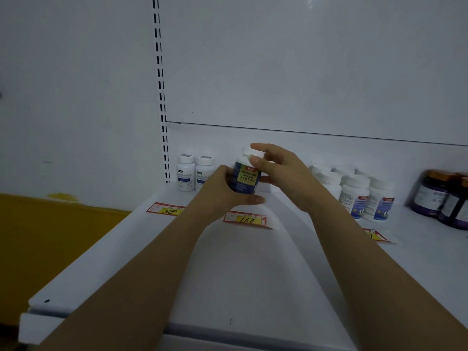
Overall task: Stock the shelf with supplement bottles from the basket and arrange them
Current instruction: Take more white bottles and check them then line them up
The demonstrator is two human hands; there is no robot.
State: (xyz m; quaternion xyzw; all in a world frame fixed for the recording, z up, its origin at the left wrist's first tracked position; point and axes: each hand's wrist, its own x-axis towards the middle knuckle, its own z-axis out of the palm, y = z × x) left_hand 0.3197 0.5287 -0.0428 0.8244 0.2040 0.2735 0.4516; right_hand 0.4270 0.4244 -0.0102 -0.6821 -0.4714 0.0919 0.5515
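A supplement bottle [247,177] with a dark blue and yellow label and a white cap is held slightly tilted above the white shelf [253,274], near the back. My left hand [224,190] grips its lower body from the left. My right hand [276,169] pinches the white cap from the right, thumb in front. Two white bottles [195,173] stand at the shelf's back left. A group of white bottles [359,193] with blue and red labels stands to the right. The basket is out of view.
Dark purple jars [445,198] stand at the far right edge. Red and yellow price tags [247,219] lie on the shelf below the held bottle, another [167,209] to the left. A slotted upright [162,97] runs up the back panel. Yellow flooring [50,236] lies left.
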